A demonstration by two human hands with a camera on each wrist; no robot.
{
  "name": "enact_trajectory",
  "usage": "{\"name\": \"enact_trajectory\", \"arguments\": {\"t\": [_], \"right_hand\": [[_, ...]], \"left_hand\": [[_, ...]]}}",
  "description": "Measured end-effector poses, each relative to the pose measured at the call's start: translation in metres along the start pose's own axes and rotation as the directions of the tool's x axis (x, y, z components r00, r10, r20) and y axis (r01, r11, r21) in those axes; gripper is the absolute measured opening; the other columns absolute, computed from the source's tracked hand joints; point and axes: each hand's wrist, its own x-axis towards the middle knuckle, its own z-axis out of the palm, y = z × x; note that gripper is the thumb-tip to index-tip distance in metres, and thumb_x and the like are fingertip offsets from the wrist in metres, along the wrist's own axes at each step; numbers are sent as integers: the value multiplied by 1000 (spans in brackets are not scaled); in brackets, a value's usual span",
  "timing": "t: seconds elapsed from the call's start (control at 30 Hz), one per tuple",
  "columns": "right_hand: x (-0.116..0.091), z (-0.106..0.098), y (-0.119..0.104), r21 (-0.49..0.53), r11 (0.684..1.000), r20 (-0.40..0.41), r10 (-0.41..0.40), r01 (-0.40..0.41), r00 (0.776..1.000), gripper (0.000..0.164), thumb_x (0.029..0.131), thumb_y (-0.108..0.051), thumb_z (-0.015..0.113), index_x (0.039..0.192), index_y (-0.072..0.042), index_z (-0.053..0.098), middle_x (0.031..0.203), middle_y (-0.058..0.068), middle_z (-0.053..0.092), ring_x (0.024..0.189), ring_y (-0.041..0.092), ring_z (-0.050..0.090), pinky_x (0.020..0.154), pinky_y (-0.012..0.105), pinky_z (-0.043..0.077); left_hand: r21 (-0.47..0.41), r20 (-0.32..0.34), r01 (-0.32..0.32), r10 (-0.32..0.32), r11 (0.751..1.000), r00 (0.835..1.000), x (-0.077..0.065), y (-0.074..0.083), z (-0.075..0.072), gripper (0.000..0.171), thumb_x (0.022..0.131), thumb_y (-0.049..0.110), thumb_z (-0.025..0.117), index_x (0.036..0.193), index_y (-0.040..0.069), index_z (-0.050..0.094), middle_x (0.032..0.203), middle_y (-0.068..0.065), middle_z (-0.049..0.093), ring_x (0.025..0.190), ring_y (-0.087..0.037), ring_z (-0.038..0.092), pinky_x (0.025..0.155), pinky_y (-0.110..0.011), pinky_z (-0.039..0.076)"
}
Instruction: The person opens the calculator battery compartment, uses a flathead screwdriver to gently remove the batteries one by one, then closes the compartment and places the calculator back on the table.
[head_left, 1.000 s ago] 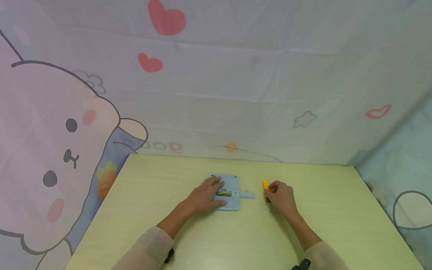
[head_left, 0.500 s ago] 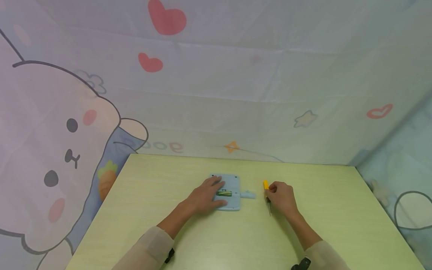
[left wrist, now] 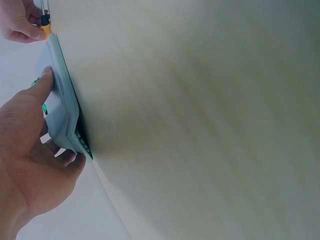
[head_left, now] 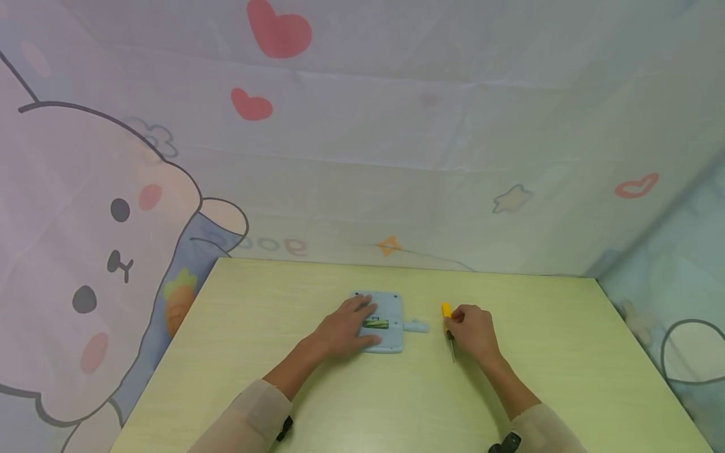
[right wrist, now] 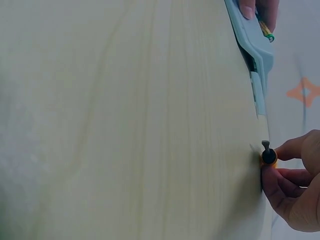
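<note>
A light-blue calculator (head_left: 389, 305) lies face down on the table, its battery compartment open with a green battery (head_left: 376, 324) in it. My left hand (head_left: 342, 327) rests spread over its left part, thumb near the close edge. In the left wrist view, the thumb lies on the calculator's back (left wrist: 57, 107) and other fingers are at its end. Further right, my right hand (head_left: 474, 331) pinches the yellow handle of a screwdriver (head_left: 446, 310) between thumb and fingers. Its shaft points toward me, apart from the calculator; the right wrist view shows the screwdriver (right wrist: 268, 154) nearly end-on.
A light-blue battery cover (head_left: 416, 327) lies against or close to the calculator's right side, between it and the screwdriver. The pale yellow table (head_left: 362, 402) ends at a printed cloth (head_left: 362, 189) hanging behind it. Another cloth hangs on the right.
</note>
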Motion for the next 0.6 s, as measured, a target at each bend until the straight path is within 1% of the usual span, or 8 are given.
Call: {"name": "enact_trajectory", "arguments": {"t": [0.37, 0.6], "right_hand": [[-3, -2, 1, 13, 1000, 28, 23, -23, 999, 21, 95, -14, 73, 100, 7, 75, 88, 13, 74, 75, 24, 69, 69, 42, 60], [-6, -4, 1, -6, 1000, 15, 16, -16, 1000, 22, 95, -15, 74, 101, 6, 75, 89, 13, 75, 78, 25, 70, 71, 43, 60]], "left_hand": [[-5, -3, -4, 4, 1000, 1000, -1, 1, 0, 77, 102, 52, 67, 163, 12, 43, 173, -8, 30, 160, -30, 23, 117, -54, 41], [0, -10, -4, 4, 1000, 1000, 0, -1, 1, 77, 102, 52, 67, 163, 12, 43, 173, -8, 30, 160, -30, 23, 116, -55, 43]]}}
